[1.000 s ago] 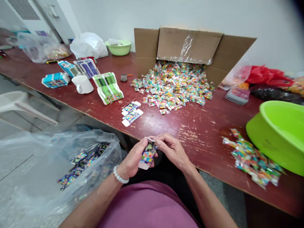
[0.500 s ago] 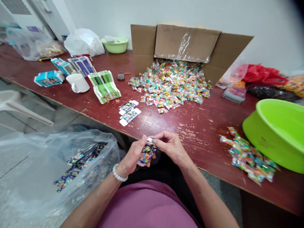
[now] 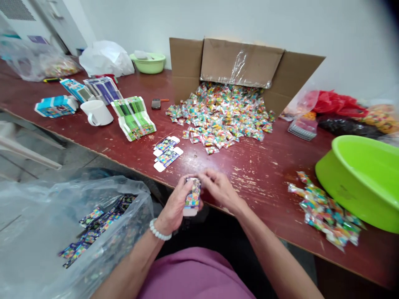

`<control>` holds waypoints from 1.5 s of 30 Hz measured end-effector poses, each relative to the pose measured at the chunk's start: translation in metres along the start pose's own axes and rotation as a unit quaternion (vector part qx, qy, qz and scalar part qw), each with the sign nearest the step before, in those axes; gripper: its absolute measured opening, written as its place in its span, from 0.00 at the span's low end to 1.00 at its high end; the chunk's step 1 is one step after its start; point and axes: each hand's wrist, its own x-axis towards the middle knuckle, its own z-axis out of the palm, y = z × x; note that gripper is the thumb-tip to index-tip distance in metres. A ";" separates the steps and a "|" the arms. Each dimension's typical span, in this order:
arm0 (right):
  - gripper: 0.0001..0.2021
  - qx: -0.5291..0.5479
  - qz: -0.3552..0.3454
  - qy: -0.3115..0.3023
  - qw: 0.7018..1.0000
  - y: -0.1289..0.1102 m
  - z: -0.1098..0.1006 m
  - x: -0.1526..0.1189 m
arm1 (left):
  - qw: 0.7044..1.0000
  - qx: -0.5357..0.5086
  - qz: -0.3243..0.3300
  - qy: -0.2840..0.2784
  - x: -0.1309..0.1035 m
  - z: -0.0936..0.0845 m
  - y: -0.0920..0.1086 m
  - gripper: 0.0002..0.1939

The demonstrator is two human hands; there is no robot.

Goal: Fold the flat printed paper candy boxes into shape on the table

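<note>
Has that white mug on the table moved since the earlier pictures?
No. The white mug stands in the same spot on the red table, beside the green cartons. The whole view has shifted, mug and cartons together.

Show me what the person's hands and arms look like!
The left hand and right hand wear no gloves. Around the left wrist sits a bracelet of pale, round beads; the right wrist has nothing on it. No sleeves cover the forearms.

Green basin [image 3: 352,187] cut off at the right edge, left fingertips hidden behind the small printed box [image 3: 193,195]
</note>
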 end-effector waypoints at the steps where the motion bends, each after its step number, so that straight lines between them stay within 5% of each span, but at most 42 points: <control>1: 0.14 -0.060 0.025 0.033 0.997 0.011 -0.003 0.016 | 1.000 -0.012 0.010 0.015 0.006 -0.001 0.004 0.18; 6: 0.19 -0.219 0.105 0.121 0.962 0.055 -0.008 0.080 | 0.997 0.001 0.047 0.053 0.028 -0.014 0.027 0.21; 11: 0.11 -0.242 0.136 0.114 0.954 0.065 0.003 0.093 | 0.996 0.034 0.032 0.080 0.030 -0.032 0.031 0.32; 17: 0.14 -0.182 0.157 0.130 0.962 0.050 -0.014 0.066 | 0.994 0.004 0.010 0.108 0.030 -0.044 0.033 0.29; 20: 0.13 -0.001 0.135 0.160 0.978 0.028 -0.016 0.034 | 0.991 -0.004 0.018 0.130 0.030 -0.045 0.033 0.26; 23: 0.13 0.208 0.111 0.209 0.949 0.004 -0.007 0.005 | 0.991 -0.020 0.018 0.133 0.027 -0.042 0.030 0.22; 31: 0.08 0.259 0.108 0.283 0.917 -0.014 0.000 -0.010 | 0.998 -0.048 -0.038 0.012 0.003 -0.026 0.012 0.23; 37: 0.07 0.219 0.098 0.245 0.939 -0.022 -0.005 -0.014 | 0.989 0.032 -0.055 -0.132 -0.005 -0.013 0.001 0.23; 45: 0.07 0.173 0.105 0.206 0.957 -0.026 -0.008 -0.019 | 0.985 0.099 -0.027 -0.139 -0.003 -0.004 0.005 0.22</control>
